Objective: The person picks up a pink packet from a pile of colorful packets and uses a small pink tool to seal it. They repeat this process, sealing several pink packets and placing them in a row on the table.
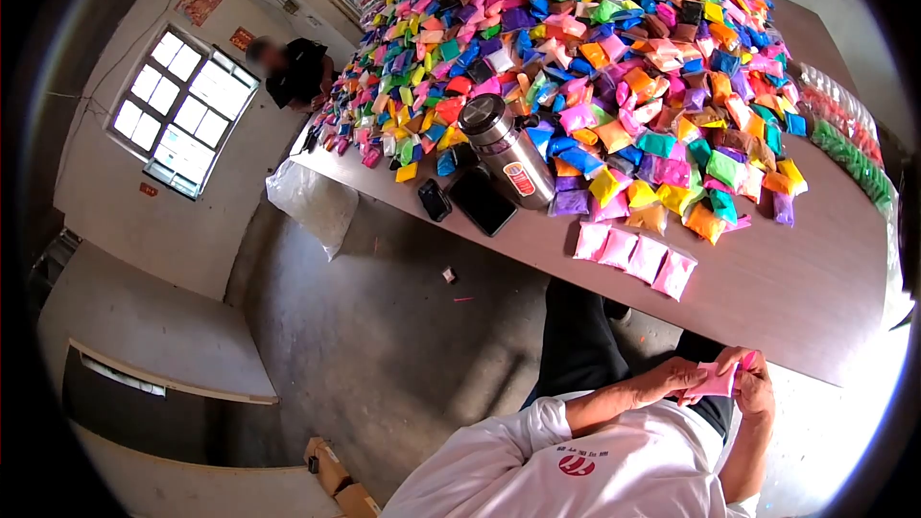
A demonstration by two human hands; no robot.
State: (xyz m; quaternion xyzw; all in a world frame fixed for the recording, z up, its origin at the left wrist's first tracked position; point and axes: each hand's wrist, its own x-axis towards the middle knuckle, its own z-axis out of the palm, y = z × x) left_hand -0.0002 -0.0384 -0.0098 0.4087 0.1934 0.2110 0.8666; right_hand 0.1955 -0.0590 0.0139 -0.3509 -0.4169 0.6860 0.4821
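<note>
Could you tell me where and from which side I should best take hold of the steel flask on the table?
Probably grip the steel flask round its cylindrical body, just below the lid, since the round wall suits a wrapping hand. Come from the table-edge side near the black phone: the heap of coloured packets presses against its other side.

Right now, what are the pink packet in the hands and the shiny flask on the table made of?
The pink packet looks like thin plastic film, soft and creased, faintly shiny; what fills it can't be told. The flask is likely brushed steel: grey with bright glints, a red label.
</note>
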